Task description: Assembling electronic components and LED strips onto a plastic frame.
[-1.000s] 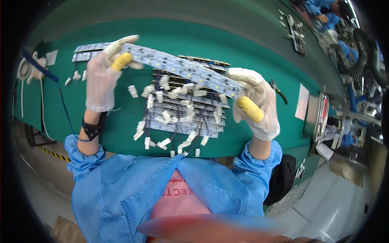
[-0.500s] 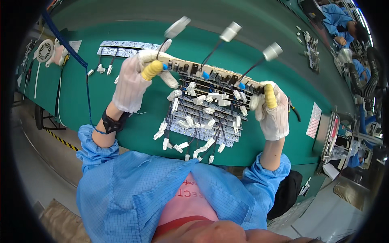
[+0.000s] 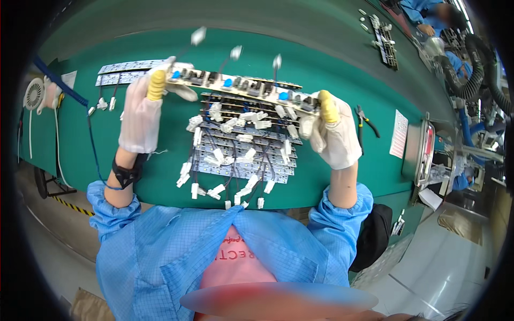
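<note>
Now one long circuit board [image 3: 243, 87] hangs above the middle of the green counter [image 3: 321, 48], gripped at both ends. The left hand [image 3: 140, 115] is closed around its left end and the right hand [image 3: 334, 134] around its right end; each wears a white glove with one yellow finger cot. Three wires rise from the board, each ending in a white plug [image 3: 198, 36]. Under it, on the counter's near middle, lies one stack of boards [image 3: 241, 155] with many white plugs hanging off the edges, too many to count. One flat panel [image 3: 120, 75] lies toward the far left corner, one pair of pliers [image 3: 365, 120] lies just right of the right hand, and one black wrist strap [image 3: 127, 174] circles the left wrist. Compared with half a second ago, the held board sits at much the same height, and the three wires still stand up.
</note>
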`<state>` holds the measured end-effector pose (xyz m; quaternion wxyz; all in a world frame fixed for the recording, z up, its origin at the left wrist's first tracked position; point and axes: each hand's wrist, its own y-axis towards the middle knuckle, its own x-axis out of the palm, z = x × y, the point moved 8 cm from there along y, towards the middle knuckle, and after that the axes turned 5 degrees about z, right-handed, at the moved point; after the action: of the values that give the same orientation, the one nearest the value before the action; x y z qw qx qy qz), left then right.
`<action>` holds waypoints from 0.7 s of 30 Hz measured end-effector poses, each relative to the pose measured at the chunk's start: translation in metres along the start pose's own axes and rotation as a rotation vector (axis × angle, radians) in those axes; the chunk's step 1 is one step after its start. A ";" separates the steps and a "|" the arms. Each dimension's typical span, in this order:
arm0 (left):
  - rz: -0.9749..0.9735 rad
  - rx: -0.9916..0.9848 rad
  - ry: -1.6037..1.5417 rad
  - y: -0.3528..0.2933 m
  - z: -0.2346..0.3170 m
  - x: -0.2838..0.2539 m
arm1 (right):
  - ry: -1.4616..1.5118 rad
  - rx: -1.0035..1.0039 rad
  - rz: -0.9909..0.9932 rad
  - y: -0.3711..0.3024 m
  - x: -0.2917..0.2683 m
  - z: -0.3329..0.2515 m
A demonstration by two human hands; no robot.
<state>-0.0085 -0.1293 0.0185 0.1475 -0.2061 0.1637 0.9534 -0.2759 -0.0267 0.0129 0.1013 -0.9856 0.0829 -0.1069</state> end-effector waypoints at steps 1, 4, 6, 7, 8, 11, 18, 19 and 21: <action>0.045 0.118 0.142 0.000 0.009 -0.001 | 0.004 0.053 0.026 0.001 -0.002 0.004; 0.000 0.092 0.116 0.000 0.012 -0.004 | 0.060 0.017 0.026 0.000 -0.007 0.006; -0.042 -0.036 -0.123 -0.002 0.009 0.002 | 0.091 -0.090 -0.075 0.002 -0.001 0.001; 0.010 0.014 -0.205 -0.002 0.007 0.002 | 0.106 -0.042 0.017 -0.001 0.000 -0.002; -0.075 -0.027 -0.634 -0.002 0.017 0.012 | 0.070 -0.108 -0.014 -0.002 0.005 -0.008; -0.108 -0.250 -0.945 -0.010 0.013 0.004 | -0.011 -0.079 -0.011 -0.004 0.008 -0.013; 0.311 -0.087 0.126 0.039 -0.055 -0.136 | -0.921 -0.440 0.183 0.045 -0.022 -0.029; 0.303 -0.248 0.095 0.039 -0.090 -0.144 | -1.024 -0.414 0.154 0.051 -0.024 -0.019; 0.233 -0.245 0.306 0.043 -0.104 -0.135 | -1.299 -0.549 0.123 0.050 -0.023 -0.002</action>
<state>0.1304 -0.2357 -0.0009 -0.0162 -0.3443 0.0896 0.9344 -0.3058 -0.0713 -0.0001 -0.1161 -0.8335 0.0851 0.5335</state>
